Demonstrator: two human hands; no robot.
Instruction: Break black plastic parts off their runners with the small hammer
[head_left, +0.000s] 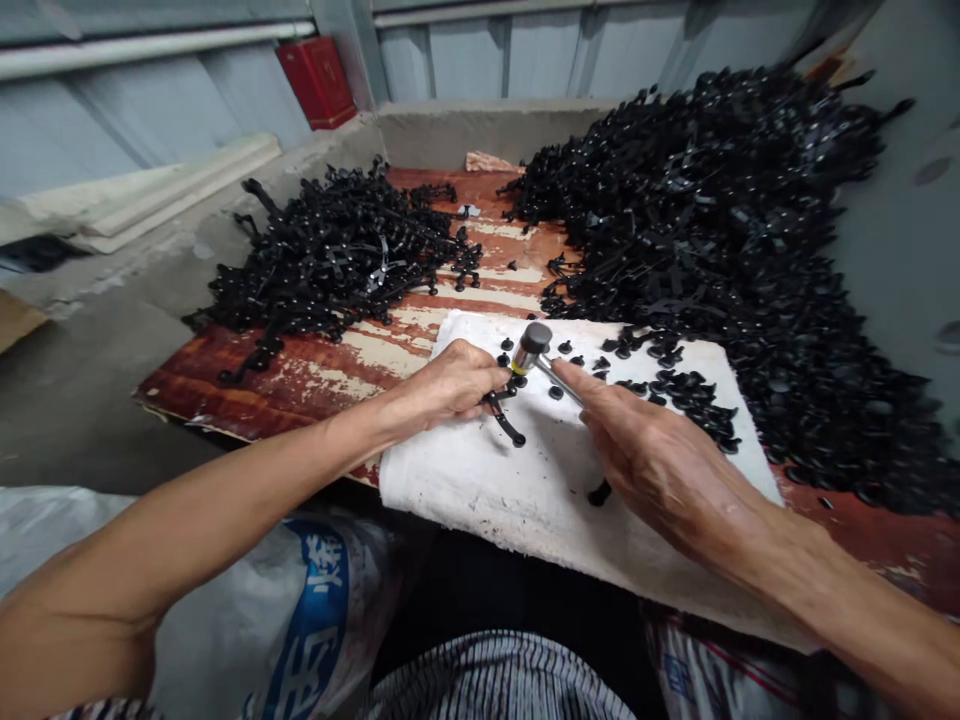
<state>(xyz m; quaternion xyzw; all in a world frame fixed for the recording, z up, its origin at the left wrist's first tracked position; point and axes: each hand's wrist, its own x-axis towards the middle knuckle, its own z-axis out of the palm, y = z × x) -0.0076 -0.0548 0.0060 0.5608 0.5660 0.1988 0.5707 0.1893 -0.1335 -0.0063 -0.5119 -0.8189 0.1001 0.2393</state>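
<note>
My right hand [649,440] is wrapped round the handle of a small mallet [534,342]. The mallet has a black upper face, a metal body and a yellow lower end. That lower end is right at the fingertips of my left hand [461,382], which pinches a black branched part [504,415] on a white cloth [450,470]. One curved arm of the part reaches toward me, with a round tip. Whether the mallet touches the part I cannot tell. Several small black round pieces with stems [555,393] lie about on the cloth near both hands.
A heap of black branched parts [330,250] covers the left of the worn reddish board [360,360]. A larger heap of black pieces [720,220] rises at the right. A red box [317,82] stands in the back corner. A white plastic sack [217,590] lies below left.
</note>
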